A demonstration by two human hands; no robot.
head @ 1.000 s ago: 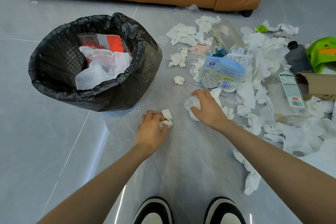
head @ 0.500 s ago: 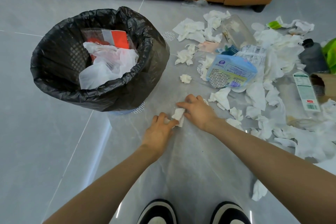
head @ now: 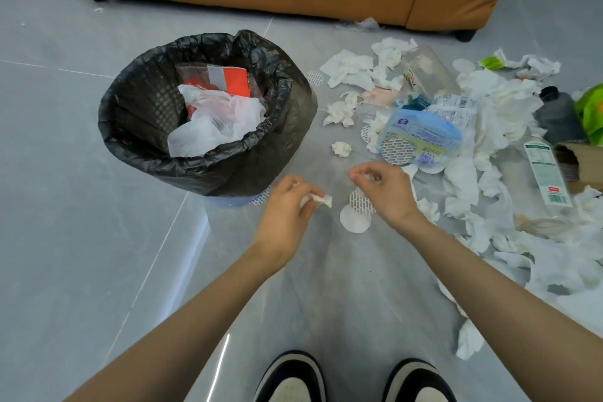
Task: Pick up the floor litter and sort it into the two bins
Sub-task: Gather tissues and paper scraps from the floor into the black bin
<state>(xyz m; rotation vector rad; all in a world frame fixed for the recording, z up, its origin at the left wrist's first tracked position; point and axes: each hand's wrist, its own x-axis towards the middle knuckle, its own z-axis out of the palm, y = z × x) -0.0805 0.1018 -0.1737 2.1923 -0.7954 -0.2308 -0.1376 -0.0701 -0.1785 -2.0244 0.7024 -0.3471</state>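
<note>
Head camera, looking down at a grey tiled floor (head: 81, 238) from where the person stands. Both bare forearms reach forward, the hands close together but apart, hovering just in front of the bin (head: 137, 153).

The left hand (head: 287, 206) is turned knuckles up, fingers clenched around a crumpled tissue (head: 321, 200). The tissue lies crosswise, its free end poking out of the fist toward the right hand.

The right hand (head: 381, 192) is raised, wrist bent, fingers curled with thumb and forefinger tips together. Whether they grasp anything cannot be told. Beneath it two round white pads (head: 355, 222) lie overlapping on the floor.

The bin, lined in black plastic, stands to the left and holds a white bag and a red packet. Scattered litter (head: 489, 127), mostly white tissue, spreads to the right, with a blue packet (head: 421, 137) and a clear bottle (head: 548, 173) lying on its side, pointing away from the person.
</note>
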